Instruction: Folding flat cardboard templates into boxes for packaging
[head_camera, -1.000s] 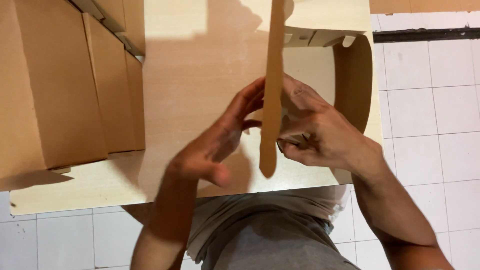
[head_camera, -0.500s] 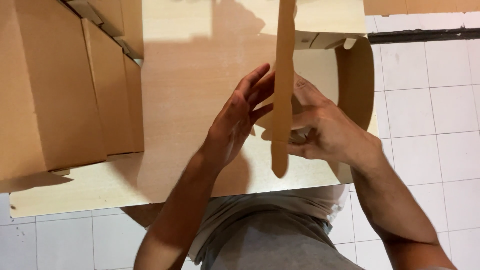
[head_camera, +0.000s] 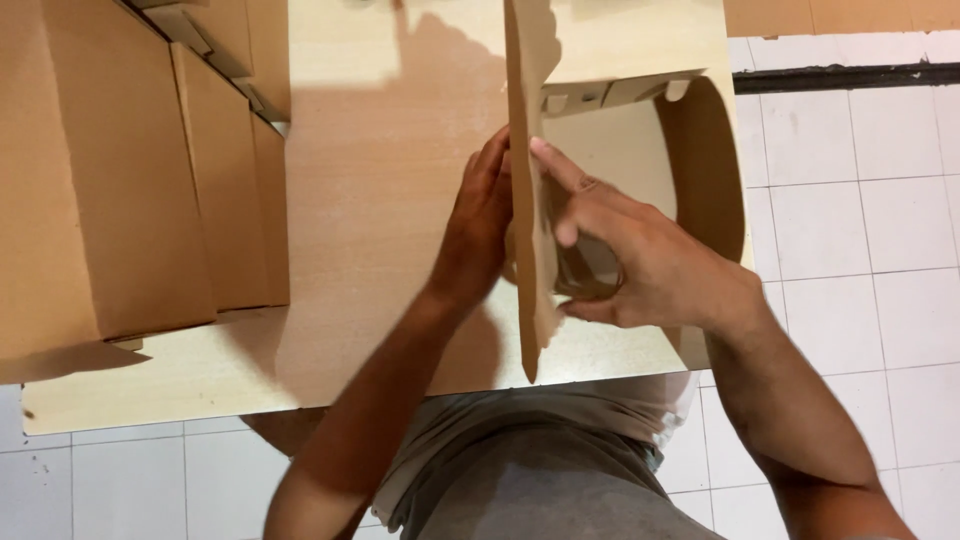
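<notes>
A flat brown cardboard piece (head_camera: 527, 120) stands on edge above the light wooden table (head_camera: 390, 200), seen almost edge-on. My left hand (head_camera: 480, 235) presses flat against its left face, fingers stretched upward. My right hand (head_camera: 625, 260) grips the piece from the right, thumb and fingers wrapped around its lower part. Behind my right hand an open cardboard box (head_camera: 690, 160) with a curved brown wall rests on the table's right side.
A stack of folded brown cardboard boxes (head_camera: 130, 180) fills the table's left side. White tiled floor (head_camera: 860, 250) lies to the right and below. More cardboard (head_camera: 840, 15) lies at the top right. My grey shorts sit under the table's near edge.
The cardboard piece has shifted left and stands more upright. My left hand has moved in from beside it and now lies flat against it. My right hand keeps its hold.
</notes>
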